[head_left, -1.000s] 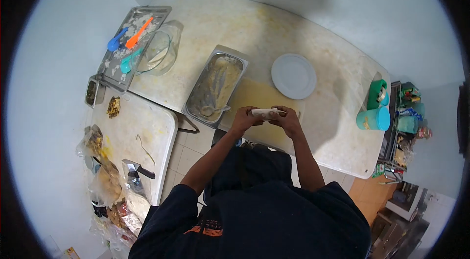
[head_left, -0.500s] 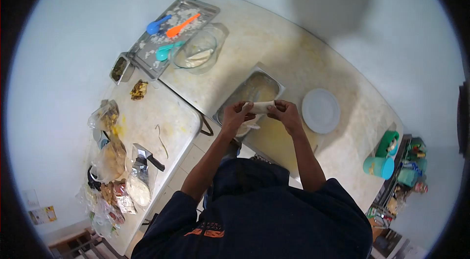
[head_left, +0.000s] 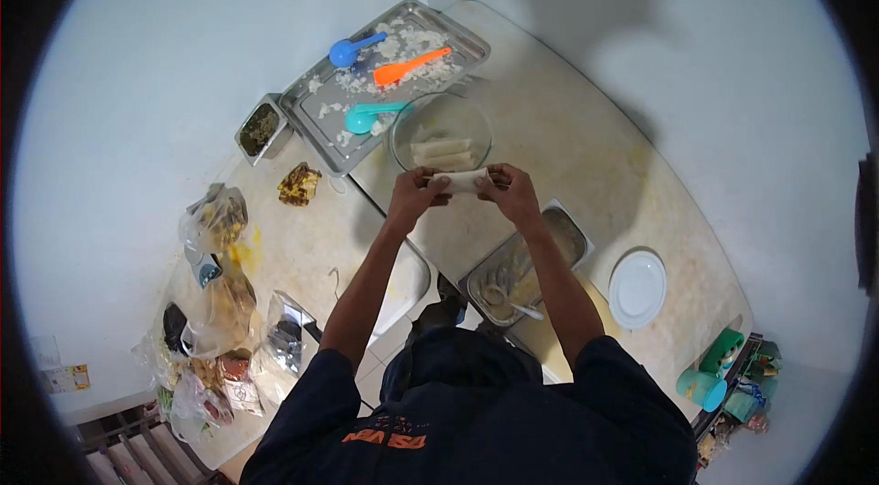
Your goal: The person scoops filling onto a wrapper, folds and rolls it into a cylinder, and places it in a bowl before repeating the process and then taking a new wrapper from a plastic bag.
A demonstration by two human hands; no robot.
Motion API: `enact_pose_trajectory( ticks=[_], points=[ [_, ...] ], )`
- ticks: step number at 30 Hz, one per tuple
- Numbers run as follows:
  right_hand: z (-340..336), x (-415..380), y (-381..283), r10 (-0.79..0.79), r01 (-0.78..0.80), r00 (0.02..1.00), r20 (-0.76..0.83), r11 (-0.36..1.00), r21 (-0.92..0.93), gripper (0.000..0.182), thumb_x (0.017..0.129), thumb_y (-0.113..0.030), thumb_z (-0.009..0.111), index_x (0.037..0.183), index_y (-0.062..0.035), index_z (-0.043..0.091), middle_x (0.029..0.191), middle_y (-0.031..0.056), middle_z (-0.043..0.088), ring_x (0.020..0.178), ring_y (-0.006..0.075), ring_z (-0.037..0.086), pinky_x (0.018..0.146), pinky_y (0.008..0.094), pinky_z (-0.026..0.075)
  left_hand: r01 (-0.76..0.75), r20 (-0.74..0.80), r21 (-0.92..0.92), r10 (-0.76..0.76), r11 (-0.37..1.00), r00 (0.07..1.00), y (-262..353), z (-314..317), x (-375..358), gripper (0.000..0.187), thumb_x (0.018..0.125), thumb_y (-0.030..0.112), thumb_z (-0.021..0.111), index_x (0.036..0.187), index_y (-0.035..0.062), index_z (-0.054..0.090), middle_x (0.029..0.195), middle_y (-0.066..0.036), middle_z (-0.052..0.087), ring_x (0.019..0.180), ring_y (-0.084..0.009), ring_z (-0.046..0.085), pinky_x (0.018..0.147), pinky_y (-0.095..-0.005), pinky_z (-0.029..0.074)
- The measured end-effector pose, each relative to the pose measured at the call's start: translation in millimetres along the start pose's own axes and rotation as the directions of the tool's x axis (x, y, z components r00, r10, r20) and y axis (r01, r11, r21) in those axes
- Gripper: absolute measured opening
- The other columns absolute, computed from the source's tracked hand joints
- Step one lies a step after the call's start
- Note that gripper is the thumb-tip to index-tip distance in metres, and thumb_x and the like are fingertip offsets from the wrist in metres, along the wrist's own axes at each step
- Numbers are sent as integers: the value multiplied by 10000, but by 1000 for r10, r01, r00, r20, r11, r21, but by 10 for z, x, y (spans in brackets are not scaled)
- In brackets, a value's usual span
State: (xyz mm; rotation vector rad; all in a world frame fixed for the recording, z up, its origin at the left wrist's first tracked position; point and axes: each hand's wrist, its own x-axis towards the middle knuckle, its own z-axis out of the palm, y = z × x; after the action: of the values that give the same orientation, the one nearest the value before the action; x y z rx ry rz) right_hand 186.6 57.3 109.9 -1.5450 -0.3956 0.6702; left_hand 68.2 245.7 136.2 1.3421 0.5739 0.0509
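A pale rolled wrapper, like an uncooked spring roll (head_left: 461,181), is held level between my two hands. My left hand (head_left: 417,196) pinches its left end, and my right hand (head_left: 515,195) grips the right end with thumb and fingers. Just beyond them stands a clear glass bowl (head_left: 489,126) with a few similar rolls (head_left: 442,155) lying inside. What fills the held roll is hidden.
Left of the bowl, a metal tray (head_left: 316,123) carries white crumbs and blue, orange and teal scoops. A steel pan (head_left: 579,256) with a spoon sits below my right forearm. A white plate (head_left: 637,289) lies to the right. Plastic bags (head_left: 224,306) crowd the left table.
Both hands have carried the roll away from the steel pan, forward and left to the near side of the glass bowl. The camera view has shifted, too.
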Motion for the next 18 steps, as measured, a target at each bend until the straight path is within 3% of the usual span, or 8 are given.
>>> enact_pose_trajectory(
  ticks=[5,9,11,12,15,18],
  points=[
    [252,733,-201,11,-15,993,-120,1000,-26,368,901,-101,697,1199,58,553,992,179,697,813,199,714,682,322,614,47,-82,-165,-61,985,995,243,-276,741,349,912,165,686,1155,-65,586,987,-144,657,790,-208,673,662,-313,587],
    [389,1190,-154,37,-59,978,-206,993,-102,306,911,-63,656,1199,-9,569,967,182,696,753,211,722,638,338,606,48,-185,-295,-107,954,977,42,-345,1286,321,931,172,649,1173,-22,564,960,-99,624,789,-218,647,707,-358,586],
    [430,1357,-47,72,-111,974,-215,978,-176,309,893,-42,658,1193,-48,587,988,177,693,800,200,715,645,302,609,95,-229,-316,-173,944,958,-46,-319,1498,348,926,163,636,1214,-5,538,976,-94,597,820,-220,627,716,-369,574],
    [433,1447,10,88,-136,971,-220,967,-215,315,884,-32,660,1190,-68,596,999,175,691,823,194,712,649,284,610,120,-244,-295,-197,948,950,-134,-325,1628,359,917,152,636,1226,3,531,994,-100,591,833,-219,620,713,-365,569],
    [471,1641,227,71,-142,976,-208,927,-348,222,893,-10,610,1108,-63,632,955,150,700,701,224,727,641,336,585,165,-319,-233,-236,958,918,-277,-308,1857,402,883,119,640,1251,18,516,1037,-119,586,843,-213,608,697,-352,550],
    [497,1797,433,91,-151,983,-159,897,-416,150,877,-43,640,1023,-56,673,971,144,698,815,210,705,669,326,578,189,-410,-138,-230,972,883,-259,-222,1828,450,840,97,651,1260,14,513,1058,-142,602,826,-210,609,677,-340,522]
  ],
)
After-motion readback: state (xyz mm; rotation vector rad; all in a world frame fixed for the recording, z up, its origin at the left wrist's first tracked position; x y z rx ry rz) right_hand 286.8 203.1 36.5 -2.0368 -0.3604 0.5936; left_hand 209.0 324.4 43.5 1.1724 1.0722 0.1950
